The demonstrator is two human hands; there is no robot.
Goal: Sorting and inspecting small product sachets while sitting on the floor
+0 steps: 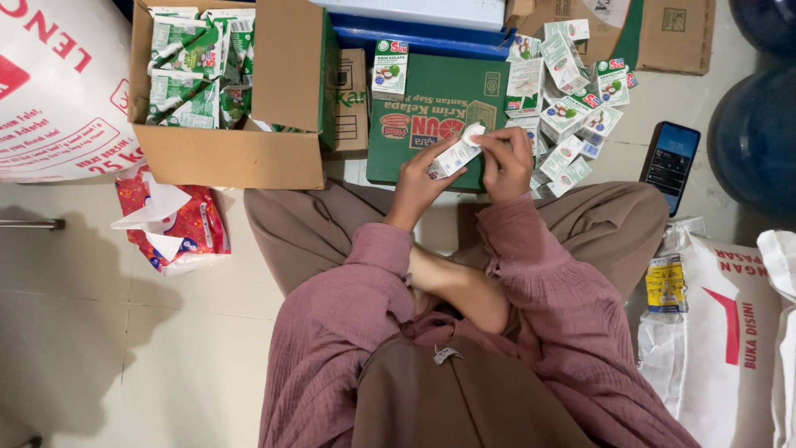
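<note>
Two hands (pixel 464 166) on one small carton (pixel 454 156), one phone (pixel 670 164)

- The pale tiled floor (pixel 124 332) carries everything here.
- An open cardboard box (pixel 232 153) sits at the upper left, with small green and white cartons inside.
- A flattened green box (pixel 431 116) lies in the middle.
- A loose pile of small cartons (pixel 568 108) is spread just to the right of it.
- A phone (pixel 670 164) lies face up, near the pile.
- A red patterned packet (pixel 178 228) lies below the open box.
- A big white sack (pixel 58 83) fills the top left corner.
- Another white sack (pixel 721 332) rests at the lower right.
- A person sits cross-legged on the floor.
</note>
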